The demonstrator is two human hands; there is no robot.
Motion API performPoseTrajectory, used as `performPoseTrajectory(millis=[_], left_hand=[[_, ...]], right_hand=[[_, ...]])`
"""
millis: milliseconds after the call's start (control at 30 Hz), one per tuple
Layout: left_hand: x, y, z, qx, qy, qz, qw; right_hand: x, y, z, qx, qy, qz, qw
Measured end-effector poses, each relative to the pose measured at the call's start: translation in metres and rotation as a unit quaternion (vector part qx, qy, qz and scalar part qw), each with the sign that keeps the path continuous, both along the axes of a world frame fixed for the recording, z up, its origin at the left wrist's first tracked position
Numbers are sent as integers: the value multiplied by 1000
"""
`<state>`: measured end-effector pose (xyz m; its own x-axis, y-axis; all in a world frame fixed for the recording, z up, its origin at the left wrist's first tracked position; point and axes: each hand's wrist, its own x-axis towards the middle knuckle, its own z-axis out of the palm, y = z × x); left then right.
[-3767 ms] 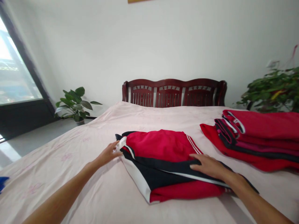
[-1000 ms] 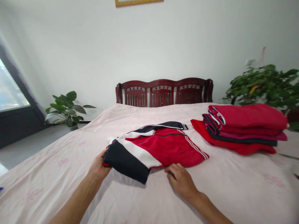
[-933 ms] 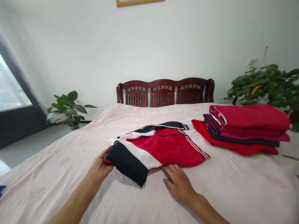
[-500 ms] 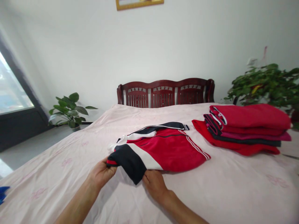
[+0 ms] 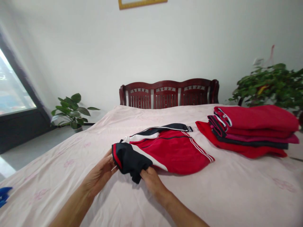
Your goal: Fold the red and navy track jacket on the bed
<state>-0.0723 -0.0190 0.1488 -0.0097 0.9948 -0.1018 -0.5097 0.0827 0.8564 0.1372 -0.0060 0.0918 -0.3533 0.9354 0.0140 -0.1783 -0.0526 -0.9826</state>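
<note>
A red, white and navy track jacket [image 5: 175, 151] lies on the bed, its far sleeve folded across the top and ending in a striped cuff. My left hand [image 5: 104, 171] is closed at the red-edged end of the navy part nearest me, some fingertips hidden behind the cloth. Lower on the same navy part, my right hand [image 5: 152, 183] pinches a bunched fold. Between the two hands the cloth is lifted off the sheet and sags.
To the right stands a stack of folded clothes [image 5: 255, 126], mostly red. The pink bedsheet [image 5: 71, 189] spreads underneath. A blue item [image 5: 4, 195] sits at the left edge. Behind are a wooden headboard [image 5: 169, 91], a potted plant [image 5: 73, 110] and a leafy plant [image 5: 272, 83].
Both hands have raised the navy part; its red-edged end has turned upward and the cloth has bunched. My right hand has moved slightly up. The stack stays put.
</note>
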Motion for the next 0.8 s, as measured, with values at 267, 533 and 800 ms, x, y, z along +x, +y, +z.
performPoseTrajectory(millis=[267, 533, 800], left_hand=[[11, -27, -5, -84, 236, -75, 965], [-63, -4, -31, -61, 587, -191, 784], [-62, 62, -37, 230, 749, -5, 621]], right_hand=[[-25, -36, 22, -250, 236, 81, 935], [66, -25, -11, 12, -215, -10, 976], [118, 2, -23, 296, -535, -115, 783]])
